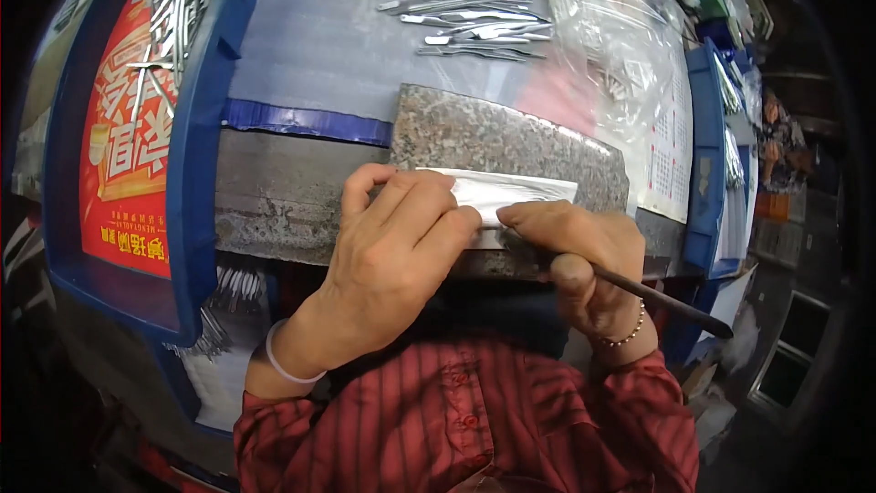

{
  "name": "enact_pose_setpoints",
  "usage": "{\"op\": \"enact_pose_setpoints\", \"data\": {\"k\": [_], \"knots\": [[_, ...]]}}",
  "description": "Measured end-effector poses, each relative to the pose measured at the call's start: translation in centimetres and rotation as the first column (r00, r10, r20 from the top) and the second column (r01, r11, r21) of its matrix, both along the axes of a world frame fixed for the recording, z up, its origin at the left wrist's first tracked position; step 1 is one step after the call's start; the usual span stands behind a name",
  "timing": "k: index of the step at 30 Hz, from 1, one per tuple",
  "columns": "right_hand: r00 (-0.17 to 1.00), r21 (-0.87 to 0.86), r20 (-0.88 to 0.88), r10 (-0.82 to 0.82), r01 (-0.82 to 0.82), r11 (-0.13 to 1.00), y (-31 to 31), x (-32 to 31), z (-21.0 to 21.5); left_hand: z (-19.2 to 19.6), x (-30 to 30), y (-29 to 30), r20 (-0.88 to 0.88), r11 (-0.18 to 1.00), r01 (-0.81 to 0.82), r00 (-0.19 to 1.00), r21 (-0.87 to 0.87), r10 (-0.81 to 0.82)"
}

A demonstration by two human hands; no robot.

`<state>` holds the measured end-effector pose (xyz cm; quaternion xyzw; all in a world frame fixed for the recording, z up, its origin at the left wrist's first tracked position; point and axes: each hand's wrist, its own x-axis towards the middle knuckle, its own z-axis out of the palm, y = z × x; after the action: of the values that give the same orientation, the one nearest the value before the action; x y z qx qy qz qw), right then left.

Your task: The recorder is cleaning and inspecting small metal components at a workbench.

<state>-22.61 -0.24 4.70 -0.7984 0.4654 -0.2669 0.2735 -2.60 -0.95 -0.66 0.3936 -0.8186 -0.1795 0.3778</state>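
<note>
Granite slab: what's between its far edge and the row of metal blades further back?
In the head view, only bare grey sheet lies between the granite slab and the metal blades; the clear plastic bag sits off to the right.

Cluttered workbench (301,55) (blue trays (196,146) alongside)

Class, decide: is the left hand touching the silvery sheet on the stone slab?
Touching. The head view shows the left hand fingers pressed on the silvery sheet, overlapping its edge.
</note>
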Motion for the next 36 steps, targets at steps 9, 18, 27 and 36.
{"op": "enact_pose_setpoints", "data": {"k": [9, 18, 27, 36], "knots": [[0.927, 0.392, 0.057, -0.371, 0.321, 0.862, 2.1, 2.1, 6.2, -0.1, 1.4, 0.1, 0.038, 0.997, -0.076, 0.996, -0.007, 0.076], [0.991, 0.049, 0.132, 0.004, -0.010, 0.999, -0.8, 1.7, 0.6, -0.2, 1.6, 0.3, 0.047, 0.997, -0.068, 0.997, 0.029, 0.067], [0.748, 0.141, 0.642, -0.170, 0.103, 0.985, 1.7, 1.8, 4.4, -0.7, 1.6, 0.1, 0.042, 0.999, -0.046, 0.998, -0.025, 0.047], [0.975, 0.104, 0.149, -0.164, 0.149, 0.983, -0.3, 1.5, 1.0, -0.2, 1.6, 0.4, 0.066, 0.998, -0.064, 0.996, 0.019, 0.063]]}}
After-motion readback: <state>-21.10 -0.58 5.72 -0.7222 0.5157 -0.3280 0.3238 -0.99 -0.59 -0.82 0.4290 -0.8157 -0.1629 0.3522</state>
